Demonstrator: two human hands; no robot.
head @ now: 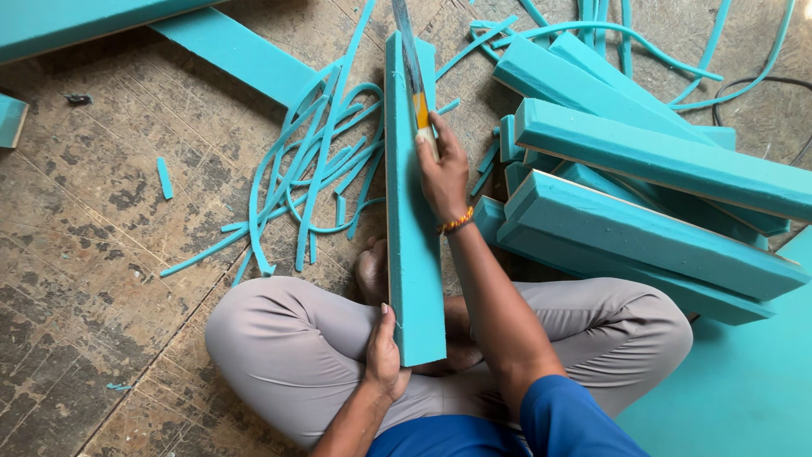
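A worn wooden floor [101, 254] lies under a seated, cross-legged person; a pile of teal foam bars [660, 203] sits to the right; a long teal foam bar [413, 237] runs from the lap outward; loose foam strips [321, 169] tangle left of it; the right hand [441, 173] grips a knife [414, 80] on the bar's top edge; the left hand [385, 355] clasps the bar's near end.

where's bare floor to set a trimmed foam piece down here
Bare floor lies to the person's left, between the knee and the small scraps, bordered by the tangle of foam strips. To the right it is crowded: stacked foam bars. Left hand steadies the foam board; right hand holds a blade.
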